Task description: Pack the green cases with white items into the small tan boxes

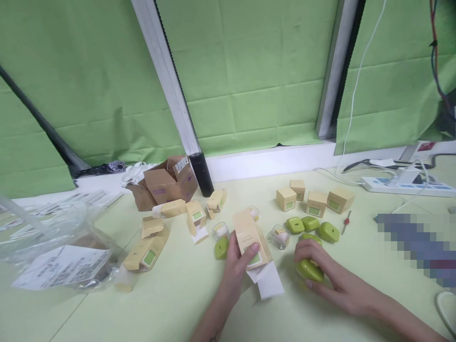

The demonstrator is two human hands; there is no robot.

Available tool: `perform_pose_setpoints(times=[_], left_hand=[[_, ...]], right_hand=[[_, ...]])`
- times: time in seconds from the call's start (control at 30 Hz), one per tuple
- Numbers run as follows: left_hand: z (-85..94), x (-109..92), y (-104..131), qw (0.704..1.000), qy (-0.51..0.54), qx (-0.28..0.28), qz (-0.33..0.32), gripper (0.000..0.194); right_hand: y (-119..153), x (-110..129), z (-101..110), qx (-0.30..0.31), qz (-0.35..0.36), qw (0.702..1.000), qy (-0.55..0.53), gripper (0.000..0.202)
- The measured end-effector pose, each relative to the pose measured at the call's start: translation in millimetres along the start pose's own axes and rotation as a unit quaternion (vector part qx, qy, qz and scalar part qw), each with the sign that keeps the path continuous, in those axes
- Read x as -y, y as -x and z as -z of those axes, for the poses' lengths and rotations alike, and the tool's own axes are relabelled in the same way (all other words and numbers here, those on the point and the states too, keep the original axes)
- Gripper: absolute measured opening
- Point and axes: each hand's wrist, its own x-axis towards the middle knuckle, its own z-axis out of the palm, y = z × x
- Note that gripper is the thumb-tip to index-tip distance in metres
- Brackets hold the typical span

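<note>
My left hand is closed around a small tan cardboard box with a green label window; its white flaps hang open toward me. To the right, my right hand grips a glossy green rounded case just above the table. Behind that hand lie several more green cases. A clear plastic container with something pale inside sits between the two hands. Beside my left hand are another clear container and a single green case.
Several closed tan boxes stand at the back right, near a white power strip. Opened tan boxes lie on the left, before a brown carton and a black cylinder. A clear plastic bag covers the far left.
</note>
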Motion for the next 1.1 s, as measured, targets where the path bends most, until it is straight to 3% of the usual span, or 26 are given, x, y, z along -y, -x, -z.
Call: perform_pose_setpoints(times=[0.1,0.3,0.7,0.87,1.1], left_hand=[[0.1,-0.2,0.2,1.000,0.004,0.002,0.004,0.056],[-0.7,-0.6,0.5,1.000,0.007,-0.001,0.003,0.059],[-0.7,1.4,-0.5,1.000,0.007,-0.003,-0.014,0.050],[-0.8,0.0,0.6,1.000,0.003,0.000,-0.010,0.053],[-2.9,-3.7,2.2,1.000,0.010,0.005,-0.011,0.055]], right_hand=[[-0.5,-2.0,-0.2,-0.012,0.005,1.000,0.005,0.027],[-2.8,-2.0,-0.1,0.047,0.000,0.997,0.055,0.032],[-3.9,-3.3,-3.0,0.024,0.021,0.997,0.064,0.038],[-3.4,-5.0,-5.1,0.035,0.025,0.997,0.068,0.038],[0.1,-8.0,-4.8,0.005,0.015,0.999,0.041,0.045]])
